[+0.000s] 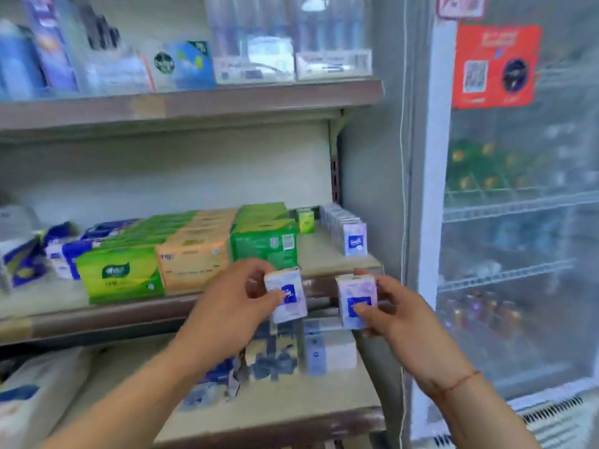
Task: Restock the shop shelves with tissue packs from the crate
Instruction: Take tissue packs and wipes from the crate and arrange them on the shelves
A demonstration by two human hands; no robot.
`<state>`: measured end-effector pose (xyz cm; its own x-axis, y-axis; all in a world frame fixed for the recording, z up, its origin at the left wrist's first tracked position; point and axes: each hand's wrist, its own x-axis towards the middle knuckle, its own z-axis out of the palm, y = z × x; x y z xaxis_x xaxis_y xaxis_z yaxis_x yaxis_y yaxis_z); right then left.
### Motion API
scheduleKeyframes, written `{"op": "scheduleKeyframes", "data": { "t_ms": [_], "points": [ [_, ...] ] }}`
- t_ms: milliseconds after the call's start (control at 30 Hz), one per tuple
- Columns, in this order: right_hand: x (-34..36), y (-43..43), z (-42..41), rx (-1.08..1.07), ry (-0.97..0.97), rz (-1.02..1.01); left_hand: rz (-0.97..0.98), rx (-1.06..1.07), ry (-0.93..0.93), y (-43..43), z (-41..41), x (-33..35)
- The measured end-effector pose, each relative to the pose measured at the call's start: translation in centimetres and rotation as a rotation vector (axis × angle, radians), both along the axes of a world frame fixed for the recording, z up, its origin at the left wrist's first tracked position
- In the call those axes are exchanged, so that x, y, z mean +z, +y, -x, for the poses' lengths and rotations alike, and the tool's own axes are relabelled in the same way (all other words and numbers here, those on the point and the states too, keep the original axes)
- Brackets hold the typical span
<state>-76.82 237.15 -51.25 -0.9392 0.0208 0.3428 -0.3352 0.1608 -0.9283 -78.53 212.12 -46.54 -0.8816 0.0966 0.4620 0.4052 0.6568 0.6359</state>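
Head view: left hand [236, 299] pinches one white-and-blue pocket tissue pack [287, 298] between thumb and curled fingers, upright, just in front of the front edge of the middle shelf [340, 254]. Right hand [398, 315] grips a second pocket tissue pack [356, 301] the same way, thumb on its blue label, also just in front of that shelf edge and apart from the first. On the middle shelf, a row of matching packs [348, 230] stands at the right end, a green tissue box [264, 241] sits near mid-shelf, and bare shelf board lies between them.
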Motion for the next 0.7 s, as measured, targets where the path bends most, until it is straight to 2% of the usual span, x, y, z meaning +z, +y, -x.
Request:
{"op": "scheduleKeyframes", "data": {
  "t_ms": [100,267,500,700],
  "points": [
    [1.7,2.8,1.4,-0.108,0.077,0.082,0.059,-0.017,0.111,4.3,2.8,4.1],
    [3.2,5.2,3.2,-0.142,0.137,0.252,0.031,-0.037,0.154,10.7,9.2,5.8],
    [2.6,7.9,5.2,-0.199,0.124,0.358,0.014,0.048,0.073,16.1,16.8,4.1],
    [2.1,8.3,6.6,-0.185,0.093,0.386,0.033,0.076,0.034,17.6,19.1,2.3]
  ]
}}
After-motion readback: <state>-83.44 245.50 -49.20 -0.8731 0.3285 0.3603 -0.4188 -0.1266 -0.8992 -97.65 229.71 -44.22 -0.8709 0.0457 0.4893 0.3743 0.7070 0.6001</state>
